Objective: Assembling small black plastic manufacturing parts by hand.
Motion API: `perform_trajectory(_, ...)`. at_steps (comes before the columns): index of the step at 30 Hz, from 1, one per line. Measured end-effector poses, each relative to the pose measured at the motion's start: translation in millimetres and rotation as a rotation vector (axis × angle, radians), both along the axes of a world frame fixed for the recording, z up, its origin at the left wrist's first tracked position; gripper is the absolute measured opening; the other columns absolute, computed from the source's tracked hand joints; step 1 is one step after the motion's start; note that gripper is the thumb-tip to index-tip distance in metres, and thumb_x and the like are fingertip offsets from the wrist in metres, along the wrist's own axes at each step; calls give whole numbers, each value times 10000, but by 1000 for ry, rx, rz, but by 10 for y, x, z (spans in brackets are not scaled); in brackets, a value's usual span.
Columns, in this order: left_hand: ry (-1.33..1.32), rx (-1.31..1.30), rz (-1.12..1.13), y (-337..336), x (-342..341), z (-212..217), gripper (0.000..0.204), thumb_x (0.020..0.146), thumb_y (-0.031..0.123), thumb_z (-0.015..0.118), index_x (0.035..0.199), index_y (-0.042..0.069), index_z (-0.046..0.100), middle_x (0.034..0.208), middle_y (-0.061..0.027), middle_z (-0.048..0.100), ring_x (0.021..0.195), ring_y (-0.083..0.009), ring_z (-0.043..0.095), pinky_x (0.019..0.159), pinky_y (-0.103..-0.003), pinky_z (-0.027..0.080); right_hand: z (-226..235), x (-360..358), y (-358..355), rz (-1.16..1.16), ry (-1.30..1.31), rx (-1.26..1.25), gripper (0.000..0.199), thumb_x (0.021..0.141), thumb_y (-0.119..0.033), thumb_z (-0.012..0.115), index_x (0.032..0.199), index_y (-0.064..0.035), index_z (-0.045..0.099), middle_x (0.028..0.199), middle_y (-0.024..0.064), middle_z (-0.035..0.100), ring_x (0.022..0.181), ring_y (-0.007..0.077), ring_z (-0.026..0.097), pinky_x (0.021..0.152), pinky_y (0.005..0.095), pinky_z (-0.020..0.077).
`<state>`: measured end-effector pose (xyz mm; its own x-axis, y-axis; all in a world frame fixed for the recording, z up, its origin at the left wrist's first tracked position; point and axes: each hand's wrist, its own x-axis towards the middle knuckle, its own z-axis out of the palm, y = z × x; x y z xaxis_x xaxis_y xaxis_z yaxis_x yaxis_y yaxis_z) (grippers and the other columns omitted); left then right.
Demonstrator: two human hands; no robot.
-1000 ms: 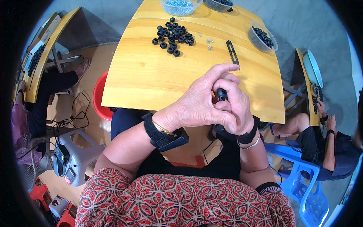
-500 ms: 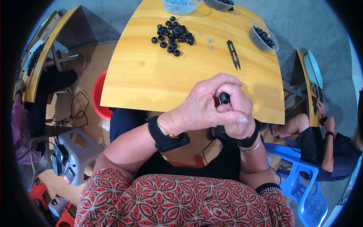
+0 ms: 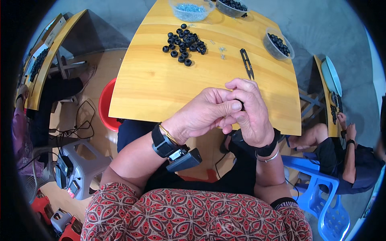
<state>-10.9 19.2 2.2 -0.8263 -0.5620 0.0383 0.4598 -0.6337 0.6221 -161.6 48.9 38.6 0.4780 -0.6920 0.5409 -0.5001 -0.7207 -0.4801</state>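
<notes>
My left hand [image 3: 203, 111] and my right hand [image 3: 256, 114] meet above the near edge of the wooden table [image 3: 152, 88]. Between them is a black bead [image 3: 241, 103], mostly covered by fingers. The left thumb presses on it while the right fingers curl around it. Any thread there is too fine to make out. Beyond my hands, black round beads [image 3: 187, 44] lie in a loose pile. Black thread snips [image 3: 247, 64] rest to the right of the pile, with a few small clear beads [image 3: 222, 50] between.
Clear plastic bowls stand on the table: one of light blue beads [image 3: 173, 15] at the back, two of black beads [image 3: 270, 47] at the back and right. A red basin [image 3: 107, 106] sits at the left, a blue chair [image 3: 317, 184] at the right. Other people sit at both sides.
My left hand has opened from its clasp and its thumb now lies over the bead. The bead has turned and shows less. The left wrist has rolled, exposing its strapped device.
</notes>
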Motion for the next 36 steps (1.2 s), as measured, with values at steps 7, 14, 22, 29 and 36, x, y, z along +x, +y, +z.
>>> perform_trajectory(7, 29, -69, 121, -39, -45, -45, 203, 849, 230, 531, 898, 36, 566, 685, 2, 521, 526, -56, 455, 448, -175, 403, -30, 57, -45, -66, -51, 96, 320, 717, -33, 542, 1019, 19, 449, 1022, 179, 448, 909, 326, 464, 799, 354, 392)
perform_trajectory(14, -48, -38, 144, 16, -38, -10, 206, 848, 239, 531, 880, 39, 571, 673, 6, 513, 536, -58, 464, 460, -183, 411, -93, 34, -38, -61, -63, 137, 256, 777, -55, 502, 1014, 23, 443, 1017, 177, 452, 906, 317, 469, 805, 342, 392)
perform_trajectory(22, -254, -279, 221, -156, 135, -17, 537, 688, 193, 721, 1116, 3, 457, 888, -56, 505, 715, -110, 528, 562, -230, 476, -62, -57, -15, -146, -102, 155, 345, 838, -319, 491, 994, -14, 451, 939, 163, 492, 817, 287, 497, 715, 350, 401)
perform_trajectory(29, -219, -677, 365, 33, -53, 139, 1157, 366, 93, 855, 1329, 115, 214, 1190, -94, 412, 1071, -154, 401, 839, -293, 414, -11, 74, 108, -81, -60, 208, 277, 766, -151, 549, 983, -12, 449, 854, 142, 500, 705, 308, 510, 634, 343, 415)
perform_trajectory(36, -215, -673, 473, 112, -136, 35, 593, 596, 231, 775, 1063, 14, 481, 959, -61, 538, 873, -126, 501, 799, -254, 408, -58, 128, 148, -89, -123, 159, 219, 722, -72, 553, 918, -8, 481, 810, 130, 514, 703, 302, 514, 607, 346, 419)
